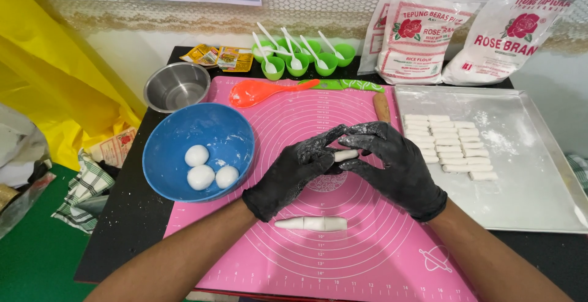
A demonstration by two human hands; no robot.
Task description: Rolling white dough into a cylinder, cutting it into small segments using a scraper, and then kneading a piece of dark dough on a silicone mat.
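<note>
Both hands wear black gloves dusted with flour and meet over the pink silicone mat (263,259). My left hand (294,170) and my right hand (395,161) together pinch a short white dough piece (345,154) between their fingertips. A longer white dough log (311,223) lies on the mat just below the hands. To the left stands a blue bowl (177,133) with three white dough balls (208,168) inside.
A metal tray (539,167) at right holds several rows of cut dough pieces (450,144). Behind the mat are an orange spoon (260,92), a green knife (349,84), a steel bowl (176,85), green cups with white spoons (303,57), and flour bags (422,35).
</note>
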